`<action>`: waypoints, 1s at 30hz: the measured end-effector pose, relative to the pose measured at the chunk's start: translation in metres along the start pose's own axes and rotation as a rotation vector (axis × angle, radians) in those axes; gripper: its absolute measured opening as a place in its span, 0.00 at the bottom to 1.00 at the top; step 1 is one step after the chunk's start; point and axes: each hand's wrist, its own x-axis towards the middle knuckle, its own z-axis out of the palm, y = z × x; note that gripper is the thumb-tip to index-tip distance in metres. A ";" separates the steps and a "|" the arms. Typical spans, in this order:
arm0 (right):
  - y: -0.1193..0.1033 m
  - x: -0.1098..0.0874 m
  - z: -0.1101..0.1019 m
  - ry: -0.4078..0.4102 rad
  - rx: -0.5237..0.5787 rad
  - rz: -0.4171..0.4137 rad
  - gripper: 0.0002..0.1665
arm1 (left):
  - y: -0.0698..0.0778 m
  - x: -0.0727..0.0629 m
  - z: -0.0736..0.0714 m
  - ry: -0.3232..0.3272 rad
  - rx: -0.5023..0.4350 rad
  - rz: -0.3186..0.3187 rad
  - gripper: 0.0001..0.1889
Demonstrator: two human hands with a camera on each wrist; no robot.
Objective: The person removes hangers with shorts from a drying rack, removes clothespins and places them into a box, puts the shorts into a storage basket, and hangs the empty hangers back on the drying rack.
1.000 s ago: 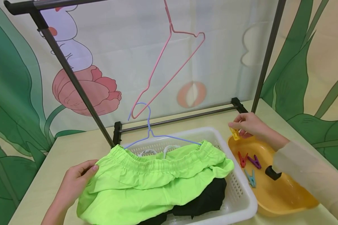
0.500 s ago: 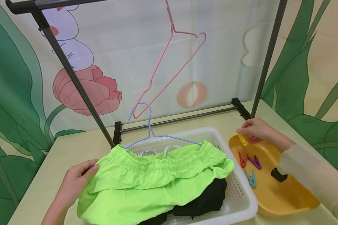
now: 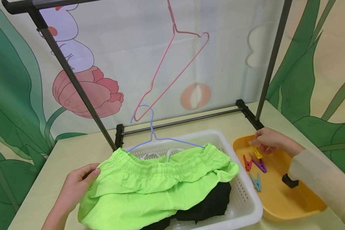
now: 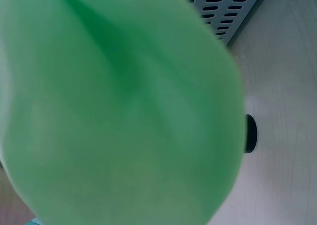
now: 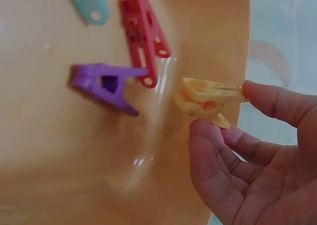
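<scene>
Bright green shorts (image 3: pixel 149 191) with an elastic waistband lie over the white basket (image 3: pixel 254 207), a blue hanger (image 3: pixel 152 127) tucked inside the waist. My left hand (image 3: pixel 79 183) pinches the waistband's left end between thumb and fingers. In the left wrist view the green cloth (image 4: pixel 124 116) covers most of the picture and that hand is hidden. Over the far end of the orange basin (image 3: pixel 293 207), my right hand (image 3: pixel 271 142) pinches a yellow clothespin (image 5: pixel 208 98). Below it in the basin lie a purple clothespin (image 5: pixel 106 84), a red clothespin (image 5: pixel 141 41) and a light blue clothespin (image 3: pixel 256 182).
A dark metal rack (image 3: pixel 72 73) stands on the table, its lower bar (image 3: pixel 184 120) running behind the basket. From above hangs a pink hanger (image 3: pixel 172 80). Black cloth (image 3: pixel 210 203) lies in the basket under the shorts. A patterned backdrop (image 3: pixel 224 57) closes off the back.
My right hand has moved right and lower over the basin with the yellow clothespin still pinched. The left hand, shorts and blue hanger have stayed in place.
</scene>
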 end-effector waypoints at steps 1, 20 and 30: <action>0.001 0.001 0.000 0.000 -0.015 0.007 0.16 | 0.000 0.000 0.000 0.001 0.001 -0.001 0.18; 0.022 0.007 0.006 0.027 -0.159 0.148 0.22 | 0.000 0.000 0.001 0.011 -0.016 0.006 0.18; 0.024 0.007 0.008 0.024 -0.188 0.164 0.20 | 0.000 0.000 0.001 0.013 -0.002 0.004 0.18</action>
